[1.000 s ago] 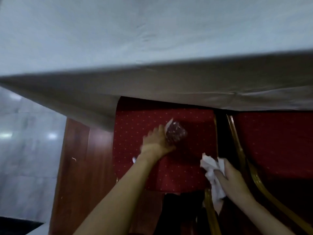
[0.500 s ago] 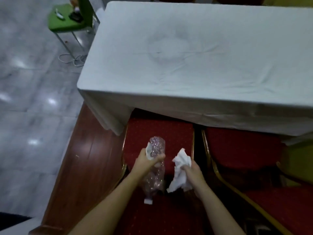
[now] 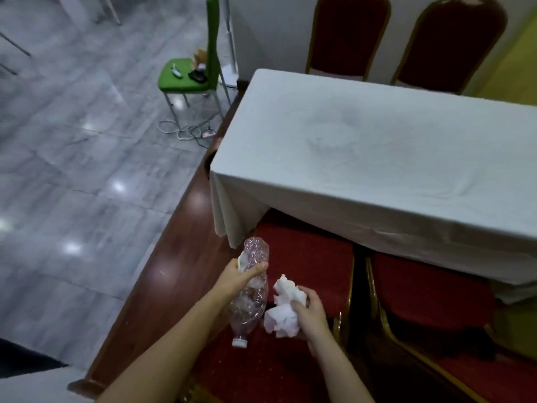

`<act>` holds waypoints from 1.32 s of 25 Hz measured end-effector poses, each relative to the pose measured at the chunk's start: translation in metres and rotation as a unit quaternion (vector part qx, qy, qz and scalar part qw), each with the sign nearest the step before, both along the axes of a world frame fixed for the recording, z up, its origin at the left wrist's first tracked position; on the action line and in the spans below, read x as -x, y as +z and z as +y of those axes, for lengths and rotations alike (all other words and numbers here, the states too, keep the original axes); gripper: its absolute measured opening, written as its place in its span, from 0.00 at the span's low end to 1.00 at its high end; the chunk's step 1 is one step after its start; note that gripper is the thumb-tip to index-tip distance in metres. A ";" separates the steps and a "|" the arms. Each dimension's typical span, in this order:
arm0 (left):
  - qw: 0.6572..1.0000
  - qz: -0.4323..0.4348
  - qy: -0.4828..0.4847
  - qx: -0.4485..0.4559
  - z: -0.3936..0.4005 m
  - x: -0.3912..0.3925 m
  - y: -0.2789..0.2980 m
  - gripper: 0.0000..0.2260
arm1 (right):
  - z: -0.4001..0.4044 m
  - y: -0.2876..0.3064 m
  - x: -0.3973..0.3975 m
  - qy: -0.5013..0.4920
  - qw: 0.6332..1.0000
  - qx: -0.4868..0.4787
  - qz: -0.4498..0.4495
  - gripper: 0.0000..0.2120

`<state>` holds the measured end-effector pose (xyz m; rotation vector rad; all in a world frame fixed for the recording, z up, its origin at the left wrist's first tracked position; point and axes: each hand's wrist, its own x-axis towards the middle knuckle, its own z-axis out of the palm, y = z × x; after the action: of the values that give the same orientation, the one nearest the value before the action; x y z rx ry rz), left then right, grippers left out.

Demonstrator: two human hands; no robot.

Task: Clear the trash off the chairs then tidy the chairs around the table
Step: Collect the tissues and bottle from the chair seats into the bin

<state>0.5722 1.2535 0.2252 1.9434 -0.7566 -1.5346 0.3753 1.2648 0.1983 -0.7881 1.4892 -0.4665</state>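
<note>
My left hand grips a crushed clear plastic bottle, its white cap pointing down, along with a scrap of white paper. Crumpled white tissue is bunched in my right hand. Both hands hover above a red gold-framed chair tucked partly under the table with a white cloth. To its right a second red chair stands under the table edge.
Two more red chairs stand behind the table at the far side. A green chair with small items on its seat is at the back left, cables on the grey floor beneath. A brown wooden step edge runs left of the chairs.
My left hand lifted the bottle off the red seat and both hands drew back. My view rose from under the tablecloth edge to take in the whole table and room.
</note>
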 end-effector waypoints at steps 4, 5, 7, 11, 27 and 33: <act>0.999 0.008 0.019 0.028 0.005 -0.084 0.013 0.16 | -0.022 0.006 -0.089 0.006 0.999 0.028 -0.018 0.16; 0.999 0.005 0.022 0.037 0.006 -0.116 0.008 0.23 | -0.027 0.007 -0.117 0.010 0.999 0.027 -0.015 0.14; 0.998 0.009 0.053 0.040 0.008 -0.176 0.002 0.31 | -0.032 0.005 -0.166 0.018 0.999 0.028 0.003 0.11; 0.995 0.027 0.091 0.036 0.007 -0.309 -0.001 0.24 | -0.046 0.000 -0.291 0.007 0.999 0.048 0.011 0.10; 0.996 0.052 0.014 0.072 -0.177 -0.447 0.011 0.21 | -0.214 0.022 -0.468 -0.163 0.984 -0.006 -0.071 0.10; 0.993 0.119 0.002 0.021 -0.326 -0.444 -0.011 0.14 | -0.347 -0.020 -0.508 -0.173 0.979 -0.037 -0.098 0.08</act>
<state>1.0166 0.9278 0.2137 1.6927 -0.6766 -1.6960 0.8835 0.9177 0.1785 -0.4083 1.4523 -0.7241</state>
